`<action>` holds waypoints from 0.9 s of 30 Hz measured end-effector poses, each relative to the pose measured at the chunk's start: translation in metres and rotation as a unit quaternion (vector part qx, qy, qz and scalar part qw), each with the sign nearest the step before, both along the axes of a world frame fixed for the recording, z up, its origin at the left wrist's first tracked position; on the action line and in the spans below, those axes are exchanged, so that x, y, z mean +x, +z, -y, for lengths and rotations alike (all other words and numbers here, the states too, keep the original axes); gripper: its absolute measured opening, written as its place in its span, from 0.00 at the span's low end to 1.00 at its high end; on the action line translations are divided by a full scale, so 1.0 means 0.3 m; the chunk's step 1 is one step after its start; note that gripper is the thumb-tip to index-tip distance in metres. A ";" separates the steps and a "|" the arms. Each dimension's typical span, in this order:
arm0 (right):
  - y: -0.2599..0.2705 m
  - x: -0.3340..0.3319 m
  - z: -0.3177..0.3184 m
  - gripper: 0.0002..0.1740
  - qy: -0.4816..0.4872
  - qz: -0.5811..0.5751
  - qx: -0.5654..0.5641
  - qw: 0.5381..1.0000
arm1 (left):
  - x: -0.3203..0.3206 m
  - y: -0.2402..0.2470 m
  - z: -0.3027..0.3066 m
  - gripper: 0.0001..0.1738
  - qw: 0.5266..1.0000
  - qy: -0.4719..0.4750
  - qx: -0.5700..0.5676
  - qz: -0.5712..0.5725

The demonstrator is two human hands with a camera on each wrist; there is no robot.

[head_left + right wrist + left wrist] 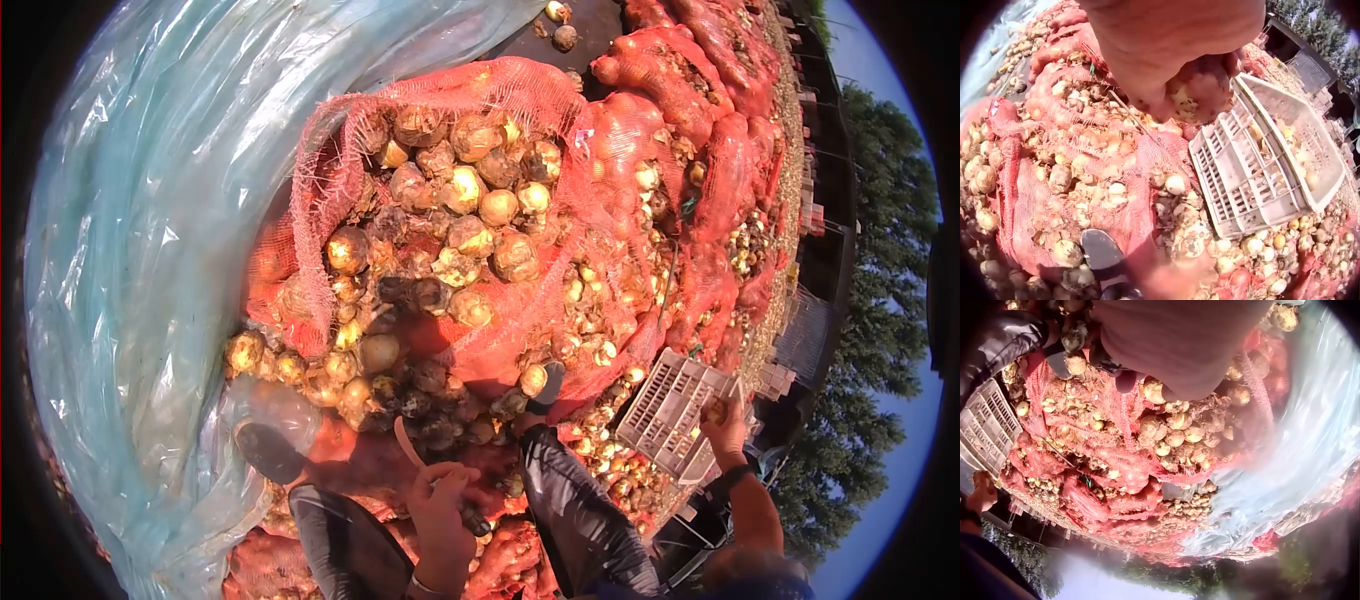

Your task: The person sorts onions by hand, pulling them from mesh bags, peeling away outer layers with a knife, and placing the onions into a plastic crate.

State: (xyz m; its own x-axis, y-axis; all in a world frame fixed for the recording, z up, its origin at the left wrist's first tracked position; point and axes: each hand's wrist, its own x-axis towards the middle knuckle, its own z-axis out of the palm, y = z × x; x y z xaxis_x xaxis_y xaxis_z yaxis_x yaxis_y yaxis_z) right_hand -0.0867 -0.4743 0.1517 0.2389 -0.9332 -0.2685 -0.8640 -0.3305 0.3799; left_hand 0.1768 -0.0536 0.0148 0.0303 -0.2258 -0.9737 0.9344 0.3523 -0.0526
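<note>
While the right hand (728, 436) is gripping an onion-like bulb (715, 409) near the slatted plastic crate (1254, 172), apparently standing there for easy reach, the left hand (445, 515) is gripping a curved knife (406, 440), its blade pointing away from the body, probably for safety.

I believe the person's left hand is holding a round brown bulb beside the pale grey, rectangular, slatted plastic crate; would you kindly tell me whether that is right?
Not quite: it is the right hand that holds the round brown bulb beside the pale grey, rectangular, slatted plastic crate. The head view shows this, with the left hand away from the crate.
</note>
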 end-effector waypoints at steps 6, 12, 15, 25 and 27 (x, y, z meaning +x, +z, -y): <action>-0.174 0.092 0.042 0.33 0.123 -0.032 0.084 0.988 | -0.001 0.001 0.017 0.04 1.000 -0.005 0.008 -0.008; -0.833 1.063 -0.253 0.27 0.303 0.163 0.211 0.915 | -0.056 -0.028 -0.001 0.04 0.999 -0.027 0.031 -0.013; -1.022 1.266 -0.404 0.25 0.250 0.071 0.132 0.956 | -0.074 -0.045 -0.006 0.04 0.999 -0.019 0.036 -0.018; -0.881 1.155 -0.459 0.23 0.481 0.196 0.251 0.817 | -0.028 -0.038 -0.003 0.05 0.999 0.002 0.038 -0.007; -0.941 1.276 -0.376 0.25 0.353 0.168 0.210 0.896 | -0.031 -0.036 -0.016 0.05 0.999 0.009 0.041 -0.016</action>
State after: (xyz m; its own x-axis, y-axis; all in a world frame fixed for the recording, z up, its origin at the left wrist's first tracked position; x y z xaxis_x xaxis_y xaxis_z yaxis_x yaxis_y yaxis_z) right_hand 0.2960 -0.3617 -0.1307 0.8626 -0.3516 -0.3638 -0.4264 -0.8922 -0.1487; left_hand 0.1677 -0.0488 0.0042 0.0021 -0.1452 -0.9894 0.9259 0.3741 -0.0530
